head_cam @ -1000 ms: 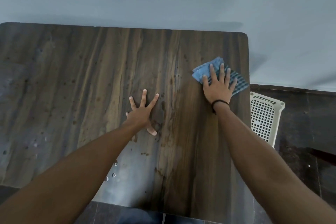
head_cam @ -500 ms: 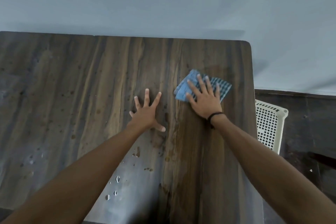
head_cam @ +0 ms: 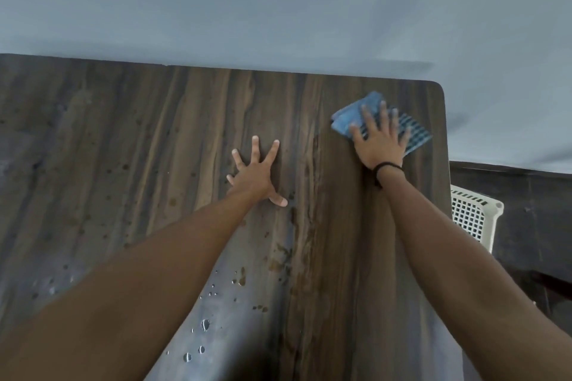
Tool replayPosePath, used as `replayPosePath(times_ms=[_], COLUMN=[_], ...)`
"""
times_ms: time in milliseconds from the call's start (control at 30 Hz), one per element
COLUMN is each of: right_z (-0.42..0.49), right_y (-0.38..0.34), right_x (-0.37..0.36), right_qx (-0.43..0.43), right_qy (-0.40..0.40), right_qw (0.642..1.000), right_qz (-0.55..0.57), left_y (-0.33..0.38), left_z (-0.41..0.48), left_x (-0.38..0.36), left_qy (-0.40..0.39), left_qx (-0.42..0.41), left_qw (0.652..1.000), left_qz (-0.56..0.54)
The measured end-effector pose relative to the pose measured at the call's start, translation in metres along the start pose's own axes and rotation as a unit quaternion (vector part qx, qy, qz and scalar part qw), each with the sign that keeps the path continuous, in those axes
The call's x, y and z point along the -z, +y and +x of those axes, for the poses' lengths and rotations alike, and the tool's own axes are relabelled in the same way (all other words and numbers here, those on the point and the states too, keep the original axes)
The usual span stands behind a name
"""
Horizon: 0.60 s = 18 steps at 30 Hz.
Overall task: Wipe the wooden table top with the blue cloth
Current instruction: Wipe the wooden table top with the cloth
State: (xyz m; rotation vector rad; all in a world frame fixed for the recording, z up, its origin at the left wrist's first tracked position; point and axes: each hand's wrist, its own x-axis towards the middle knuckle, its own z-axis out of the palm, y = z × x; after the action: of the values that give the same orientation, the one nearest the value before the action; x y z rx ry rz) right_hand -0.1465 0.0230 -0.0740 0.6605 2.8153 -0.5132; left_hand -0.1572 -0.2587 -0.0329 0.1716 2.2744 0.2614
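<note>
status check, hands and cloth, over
Right hand flat on blue cloth, far right corner. Left hand flat on table top. Droplets near edge unwiped.

Dim, soft light — wide-angle bowing

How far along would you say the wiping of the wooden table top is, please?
Done: the right-hand strip of the dark wooden table top looks spot-free. In hand: the right hand presses the blue checked cloth flat near the far right corner. Remaining: water droplets and brown spots nearer, centre and left.
</note>
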Motion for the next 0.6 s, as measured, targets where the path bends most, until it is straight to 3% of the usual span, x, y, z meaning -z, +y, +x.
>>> replayPosePath(times_ms=[67, 200, 233, 367, 400, 533, 600], right_z=[0.012, -0.003, 0.006, 0.050, 0.051, 0.041, 0.060], right_y=[-0.015, -0.016, -0.007, -0.014, -0.030, -0.050, -0.038], right_x=[-0.001, -0.012, -0.005, 0.014, 0.009, -0.011, -0.001], right_qx=[-0.085, 0.130, 0.137, -0.096, -0.099, 0.124, 0.083], right_qy=[0.014, -0.037, -0.037, 0.019, 0.019, -0.022, -0.005], right_qw=[0.996, 0.989, 0.988, 0.995, 0.994, 0.991, 0.996], right_qz=[0.030, -0.055, -0.055, 0.035, 0.039, -0.046, -0.028], left_y=[-0.001, -0.001, 0.000, 0.001, 0.001, 0.000, 0.000], left_z=[0.001, 0.002, 0.003, 0.006, 0.006, 0.005, 0.005], left_x=[0.001, 0.001, 0.002, 0.003, 0.002, 0.001, 0.000], left_qy=[-0.005, -0.007, -0.008, -0.016, -0.014, -0.006, -0.007], left_qx=[0.000, 0.004, 0.004, 0.002, 0.002, 0.003, 0.002], left_qw=[1.000, 1.000, 1.000, 1.000, 1.000, 1.000, 1.000], left_qz=[0.002, 0.006, 0.009, 0.010, 0.010, 0.018, 0.023])
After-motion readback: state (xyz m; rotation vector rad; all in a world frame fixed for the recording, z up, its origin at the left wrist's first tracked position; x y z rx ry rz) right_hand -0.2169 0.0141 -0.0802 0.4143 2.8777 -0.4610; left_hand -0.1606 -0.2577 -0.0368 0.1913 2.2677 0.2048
